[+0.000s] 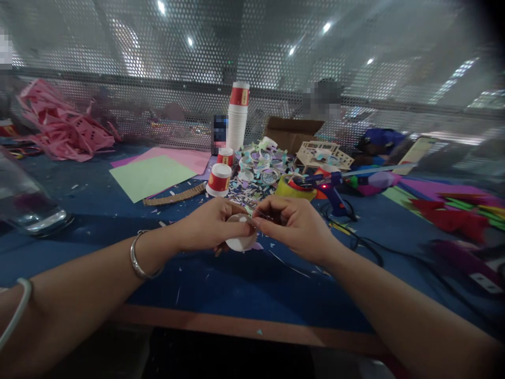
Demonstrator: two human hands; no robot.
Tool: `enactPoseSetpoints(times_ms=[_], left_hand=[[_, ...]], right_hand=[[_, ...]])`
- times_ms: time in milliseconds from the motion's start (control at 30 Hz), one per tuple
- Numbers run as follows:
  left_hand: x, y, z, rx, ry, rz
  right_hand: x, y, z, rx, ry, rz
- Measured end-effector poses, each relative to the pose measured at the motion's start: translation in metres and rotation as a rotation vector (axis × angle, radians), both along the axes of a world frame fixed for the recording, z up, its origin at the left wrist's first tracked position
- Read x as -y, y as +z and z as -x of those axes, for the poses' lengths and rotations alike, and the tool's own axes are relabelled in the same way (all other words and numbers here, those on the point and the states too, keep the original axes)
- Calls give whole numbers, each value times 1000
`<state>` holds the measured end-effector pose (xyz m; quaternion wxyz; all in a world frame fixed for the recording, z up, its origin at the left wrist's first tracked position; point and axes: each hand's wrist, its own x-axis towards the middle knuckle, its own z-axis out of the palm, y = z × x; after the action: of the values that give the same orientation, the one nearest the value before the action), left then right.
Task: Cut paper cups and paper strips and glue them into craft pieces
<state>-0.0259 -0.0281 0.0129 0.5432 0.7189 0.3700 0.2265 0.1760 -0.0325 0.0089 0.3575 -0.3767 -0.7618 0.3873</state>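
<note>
In front of me, above the table's near part, my left hand grips a white round paper piece, thumb pressed on its face. Whether it is a flat disc or the end of a paper cup, I cannot tell. A bit of purple paper shows at its lower right edge. At its right edge, my right hand is closed in a pinch. Something thin and dark crosses by these fingertips, too small to name. Just beyond stand a red-and-white paper cup and another small cup.
A tall stack of paper cups rises behind cut paper rings and scraps. A glue gun with a red light and cable lies right, near yellow tape. Coloured sheets and a glass vessel are left.
</note>
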Motion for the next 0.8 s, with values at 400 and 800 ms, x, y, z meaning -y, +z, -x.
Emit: enactPoseSetpoints(times_ms=[400,800], left_hand=[[-4,-9,2,-7,-37,-118],[5,-6,-1,-94,-117,-731]], right_hand=[[-4,-5,-2,-59,49,99],[-4,3,-9,-24,131,94]])
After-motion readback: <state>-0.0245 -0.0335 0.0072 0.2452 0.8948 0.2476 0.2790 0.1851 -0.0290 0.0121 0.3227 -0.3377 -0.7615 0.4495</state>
